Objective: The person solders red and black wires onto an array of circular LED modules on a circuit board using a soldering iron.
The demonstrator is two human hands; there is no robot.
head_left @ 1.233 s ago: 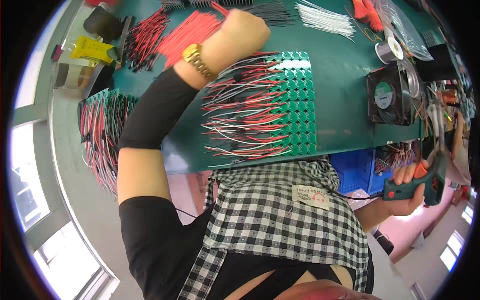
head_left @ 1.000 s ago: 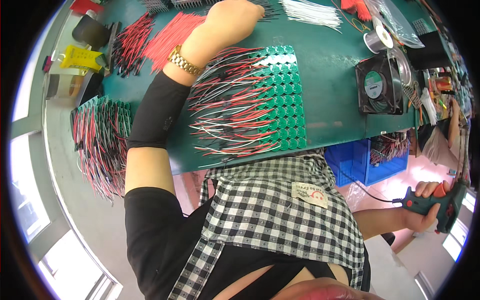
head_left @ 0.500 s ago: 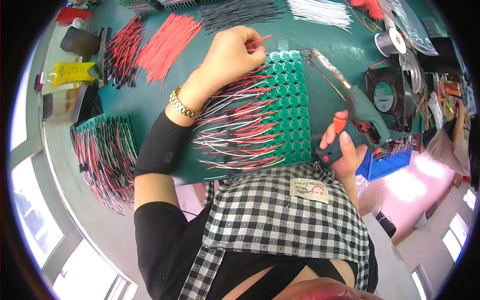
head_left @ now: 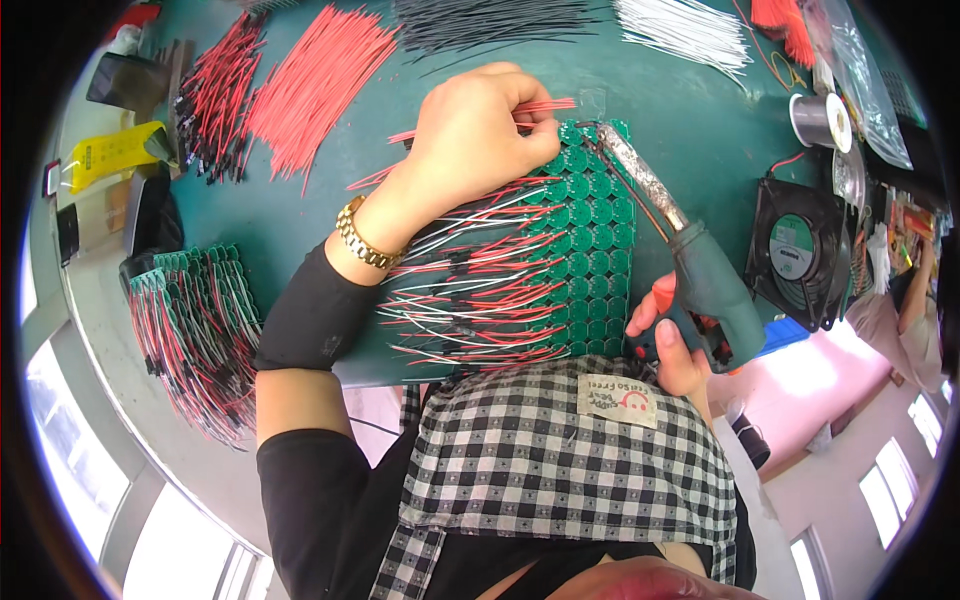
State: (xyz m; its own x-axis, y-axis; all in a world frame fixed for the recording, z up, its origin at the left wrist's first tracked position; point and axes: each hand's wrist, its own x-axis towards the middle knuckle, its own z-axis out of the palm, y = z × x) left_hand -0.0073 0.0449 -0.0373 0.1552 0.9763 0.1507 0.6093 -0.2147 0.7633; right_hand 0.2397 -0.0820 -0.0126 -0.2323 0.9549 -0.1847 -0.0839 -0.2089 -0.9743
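My left hand [head_left: 478, 125] is closed in a pinch on several red wires [head_left: 552, 104], whose ends poke out past the fingertips. It hovers over the far edge of a panel of small round green circuit boards [head_left: 592, 245]. Red, white and black wires [head_left: 465, 265] fan out leftward from the panel's left columns. A dark green soldering gun [head_left: 715, 290] is gripped by my right hand [head_left: 678, 350], which wraps its handle at the near right corner. The gun's metal tip is at the panel's far row, close to my left fingertips; contact cannot be made out.
Bundles of red [head_left: 320, 90], black [head_left: 490, 25] and white wires [head_left: 685, 35] lie along the far side. A solder spool [head_left: 820, 122] and a black fan [head_left: 800, 250] stand at right. Another wired panel [head_left: 195, 330] sits at left, near a yellow packet [head_left: 115, 158].
The soldering gun has swung leftward, its tip now over the panel's far row. My left hand has shifted slightly right with the red wires. The whole view has shifted a little.
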